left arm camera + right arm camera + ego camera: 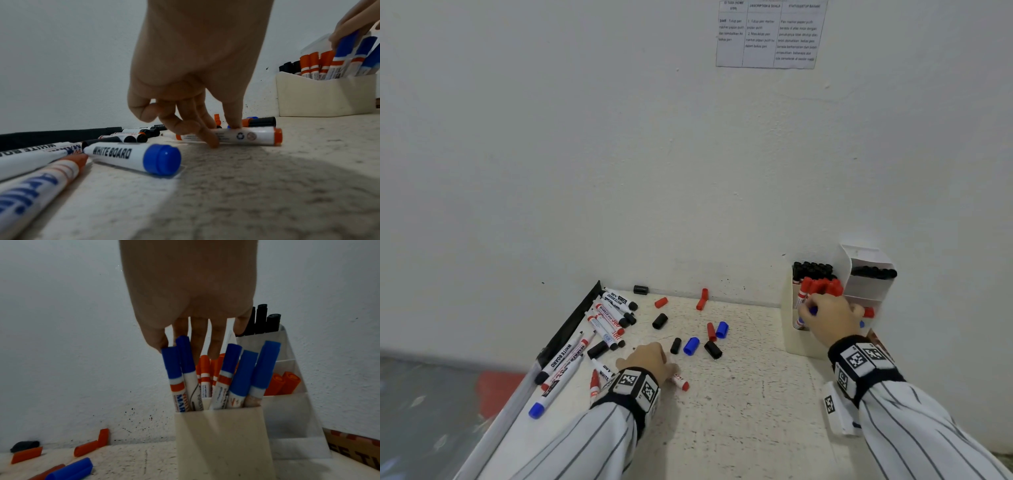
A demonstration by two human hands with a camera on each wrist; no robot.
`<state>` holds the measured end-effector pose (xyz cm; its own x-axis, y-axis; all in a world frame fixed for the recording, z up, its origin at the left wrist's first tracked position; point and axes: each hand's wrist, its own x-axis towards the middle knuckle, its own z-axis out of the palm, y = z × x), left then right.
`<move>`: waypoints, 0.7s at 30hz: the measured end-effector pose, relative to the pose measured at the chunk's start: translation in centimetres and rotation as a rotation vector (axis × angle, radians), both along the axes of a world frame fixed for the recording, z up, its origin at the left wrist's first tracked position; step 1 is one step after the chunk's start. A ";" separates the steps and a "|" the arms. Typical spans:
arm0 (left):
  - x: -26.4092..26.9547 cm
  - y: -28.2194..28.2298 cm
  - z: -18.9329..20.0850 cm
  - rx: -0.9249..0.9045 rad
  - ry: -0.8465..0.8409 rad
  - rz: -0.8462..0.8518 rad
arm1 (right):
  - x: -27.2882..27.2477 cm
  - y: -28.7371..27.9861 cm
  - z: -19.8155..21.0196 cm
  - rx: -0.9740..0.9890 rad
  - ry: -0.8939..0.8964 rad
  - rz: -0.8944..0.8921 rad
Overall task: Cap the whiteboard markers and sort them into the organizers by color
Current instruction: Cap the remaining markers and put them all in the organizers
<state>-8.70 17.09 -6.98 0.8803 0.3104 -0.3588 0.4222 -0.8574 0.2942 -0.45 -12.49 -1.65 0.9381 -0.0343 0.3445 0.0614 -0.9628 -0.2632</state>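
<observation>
Markers lie scattered over our speckled bench (739, 411) in the head view, most of them heaped at the left edge, with loose black, red and blue caps (691, 346) spread across the middle. Our left hand (650, 361) is down on the bench over a red-ended marker (680, 381), while our right hand (828, 317) reaches into the cream organizer (803, 346) at the right by the wall; a taller white tiered organizer (868, 274) with black markers stands just behind it. From the left wrist, our fingers (209, 138) curl down and pinch the red-ended marker (246, 135) where it lies flat on the bench, index tip on its near side and another fingertip on its far side; a blue-ended marker (133, 158) printed WHITE BOARD lies nearer the camera. From the right wrist, our right hand (189, 305) hangs over the cream organizer (222, 443), thumb and spread fingers (216, 344) touching the top of a blue-capped marker (171, 368) that stands in the front compartment among other blue-capped ones; whether the fingers clamp it or only touch it we cannot tell. Red-capped markers (205, 368) stand in the compartment behind.
</observation>
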 end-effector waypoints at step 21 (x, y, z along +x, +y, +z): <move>-1.0 2.0 -0.2 -0.403 -0.290 0.311 | -0.9 4.1 -1.0 -0.060 -0.069 -0.083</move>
<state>-9.66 19.12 -7.18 0.8494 0.4590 -0.2604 0.4899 -0.5026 0.7123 -1.35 -8.41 -2.69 0.9067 -0.0882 0.4124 -0.0032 -0.9793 -0.2026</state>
